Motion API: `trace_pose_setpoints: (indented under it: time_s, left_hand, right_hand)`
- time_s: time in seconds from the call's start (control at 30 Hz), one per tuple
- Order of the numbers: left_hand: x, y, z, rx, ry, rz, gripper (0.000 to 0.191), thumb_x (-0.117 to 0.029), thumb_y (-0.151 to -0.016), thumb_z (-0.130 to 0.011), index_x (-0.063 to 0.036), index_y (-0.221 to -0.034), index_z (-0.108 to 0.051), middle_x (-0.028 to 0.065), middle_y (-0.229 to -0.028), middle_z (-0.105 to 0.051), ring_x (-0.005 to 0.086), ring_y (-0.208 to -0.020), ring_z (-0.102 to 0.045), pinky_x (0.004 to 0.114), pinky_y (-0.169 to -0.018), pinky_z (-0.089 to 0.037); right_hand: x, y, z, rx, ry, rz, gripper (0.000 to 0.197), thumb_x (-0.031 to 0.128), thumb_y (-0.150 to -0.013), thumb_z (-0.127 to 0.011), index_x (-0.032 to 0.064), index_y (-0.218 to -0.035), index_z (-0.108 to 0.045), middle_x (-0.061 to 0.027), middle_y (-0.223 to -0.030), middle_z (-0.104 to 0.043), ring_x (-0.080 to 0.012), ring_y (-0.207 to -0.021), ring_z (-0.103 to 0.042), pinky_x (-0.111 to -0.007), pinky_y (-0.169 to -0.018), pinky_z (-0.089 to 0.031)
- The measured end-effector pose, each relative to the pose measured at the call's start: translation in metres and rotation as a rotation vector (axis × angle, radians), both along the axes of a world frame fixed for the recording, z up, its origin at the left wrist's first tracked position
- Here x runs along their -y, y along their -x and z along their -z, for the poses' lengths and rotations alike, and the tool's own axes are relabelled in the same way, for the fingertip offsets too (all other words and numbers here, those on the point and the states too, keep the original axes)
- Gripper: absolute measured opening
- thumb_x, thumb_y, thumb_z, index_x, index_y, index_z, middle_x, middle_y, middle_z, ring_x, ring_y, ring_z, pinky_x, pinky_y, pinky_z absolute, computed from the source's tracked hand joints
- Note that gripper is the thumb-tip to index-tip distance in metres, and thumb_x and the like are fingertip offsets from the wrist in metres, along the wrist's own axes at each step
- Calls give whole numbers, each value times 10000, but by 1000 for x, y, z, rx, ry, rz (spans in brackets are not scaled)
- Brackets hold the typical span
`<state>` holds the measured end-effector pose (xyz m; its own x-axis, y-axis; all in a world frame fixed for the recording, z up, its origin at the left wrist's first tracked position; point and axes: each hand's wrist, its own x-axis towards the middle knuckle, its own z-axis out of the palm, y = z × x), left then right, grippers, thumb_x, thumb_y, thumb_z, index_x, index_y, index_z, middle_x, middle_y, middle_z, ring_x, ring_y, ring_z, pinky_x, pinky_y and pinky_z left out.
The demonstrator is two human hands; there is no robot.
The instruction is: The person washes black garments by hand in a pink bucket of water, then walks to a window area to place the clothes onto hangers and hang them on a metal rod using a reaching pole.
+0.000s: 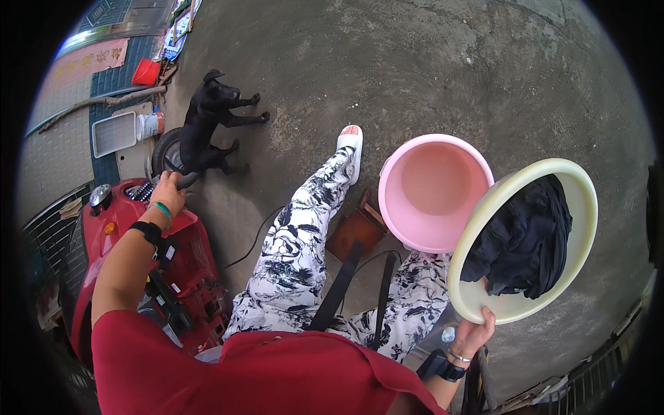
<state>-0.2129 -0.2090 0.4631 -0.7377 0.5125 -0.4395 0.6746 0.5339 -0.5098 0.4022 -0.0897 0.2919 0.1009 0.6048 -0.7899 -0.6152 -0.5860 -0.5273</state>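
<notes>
My right hand [473, 332] grips the lower rim of a pale yellow plastic basin [585, 228], which is tilted on its side. A bundle of dark wet-looking or dark black cloth [524, 238] lies inside it. Just left of the basin is a pink plastic bucket [436, 150], its inside facing up, with what looks like water in the bottom. Away to the left, my left hand [168, 193] is closed around a handlebar grip [188, 180] of a red scooter [192, 233] whose body panels are partly off.
A black dog [205, 124] stands by the scooter's front wheel. A small wooden stool [353, 233] is between my legs, near a thin black cable [259, 233]. Along the left wall are a white tray [114, 134], a white bucket [148, 126], a red bucket [146, 71] and a wooden pole [129, 97].
</notes>
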Motion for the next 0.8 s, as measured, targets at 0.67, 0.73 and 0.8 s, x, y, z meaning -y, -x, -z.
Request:
trace_pose_setpoints:
  time_s: [0.67,0.73,0.8]
  left_hand:
    - [392,223,-160,343,-507,-424,355,-196,-735,-622,-113,-1065,-519,112,-1171,-418,320,-1034,-490,385,-871,-415]
    - [441,236,-178,368,-525,-494,363,-219,-730,-631,-117,-1061,-522,114,-1170,-424,313,-1048,-482,379,-885,-408]
    - [494,239,-191,405,-537,-529,375,-240,-727,-636,-126,-1066,-525,115,-1164,-428,312,-1043,-485,375,-886,-408]
  right_hand:
    - [409,210,-288,180,-17,-96,448,351,-823,-562,13,-1112,-506,-98,-980,-548,-208,-849,-514,-323,-745,-439]
    - [441,248,-310,180,58,-182,443,348,-824,-560,14,-1110,-506,-98,-978,-547,-209,-848,-514,-325,-744,-439]
    - [473,285,-324,147,96,-251,438,344,-824,-559,15,-1108,-505,-98,-977,-547,-210,-848,-514,-327,-744,-439]
